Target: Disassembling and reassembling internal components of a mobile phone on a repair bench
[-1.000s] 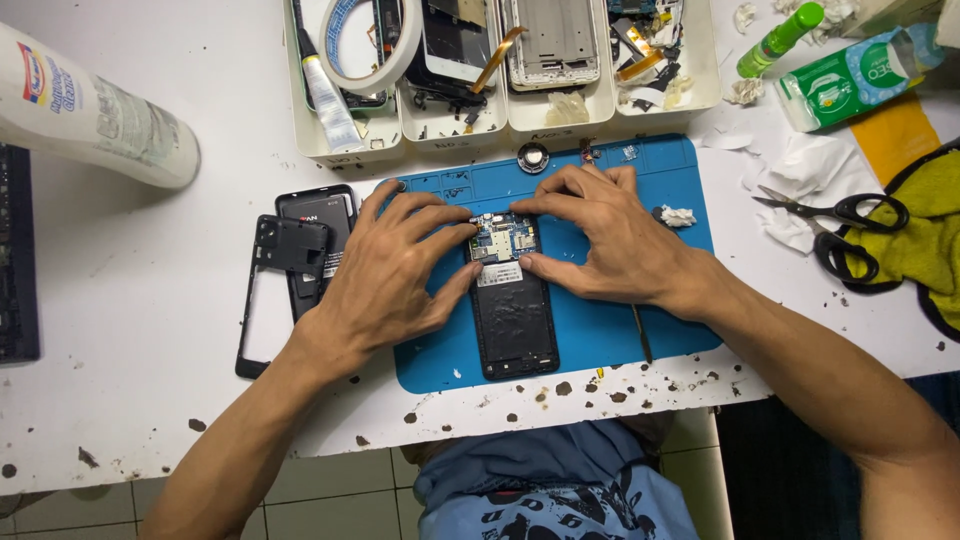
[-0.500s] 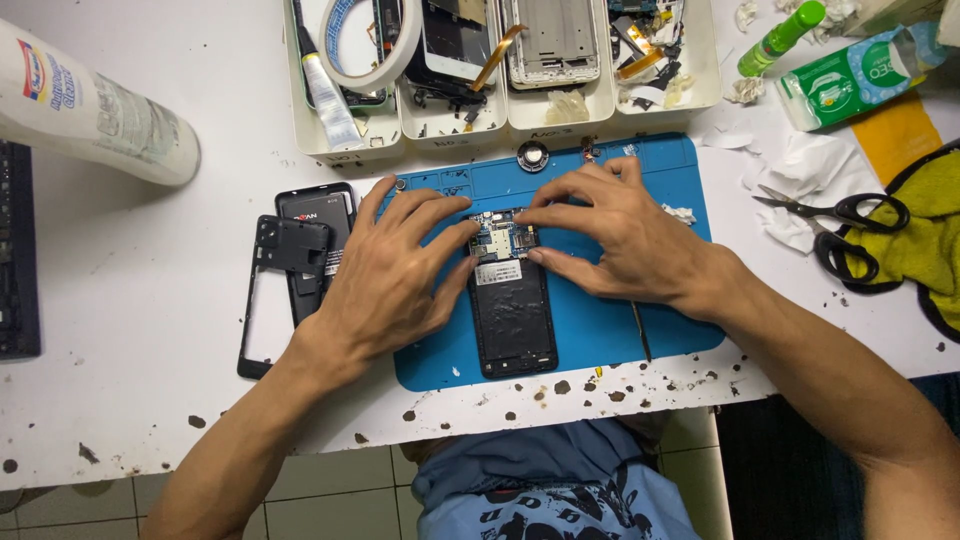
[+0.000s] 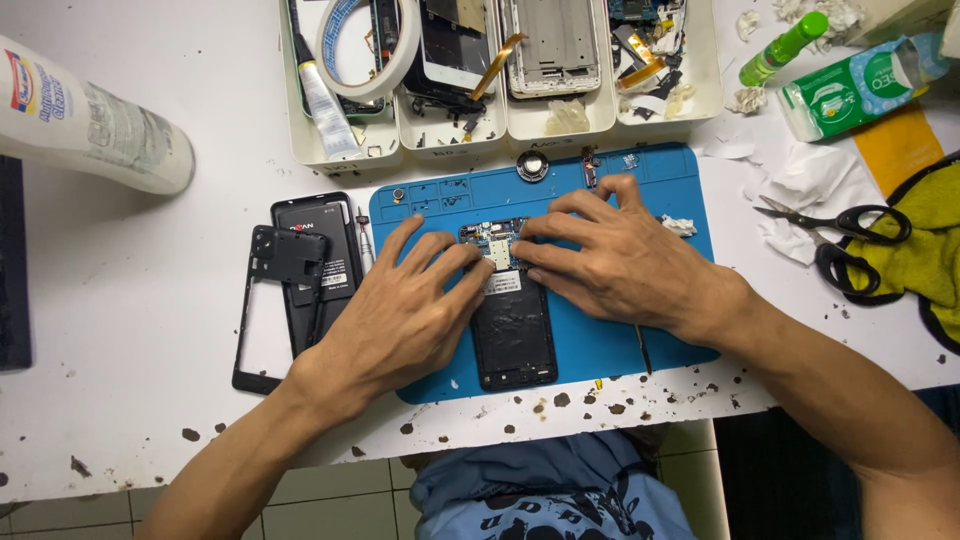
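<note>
An opened black phone (image 3: 514,330) lies on a blue work mat (image 3: 590,340), its circuit board (image 3: 487,237) exposed at the top end. My left hand (image 3: 400,315) rests on the mat at the phone's left side, fingertips touching the board area. My right hand (image 3: 625,262) lies across from the right, fingertips pressed on the same upper part of the phone. Neither hand holds a tool. The phone's upper edge is partly hidden under the fingers.
A black phone frame (image 3: 262,305) and back cover (image 3: 325,250) lie left of the mat. White parts trays (image 3: 345,150) stand behind it. Scissors (image 3: 835,235), a yellow cloth (image 3: 925,250) and crumpled tissues (image 3: 800,185) lie right; a white bottle (image 3: 90,125) lies far left.
Both hands have shifted slightly on the phone's upper end, the fingertips closing in around the board. The phone stays in place.
</note>
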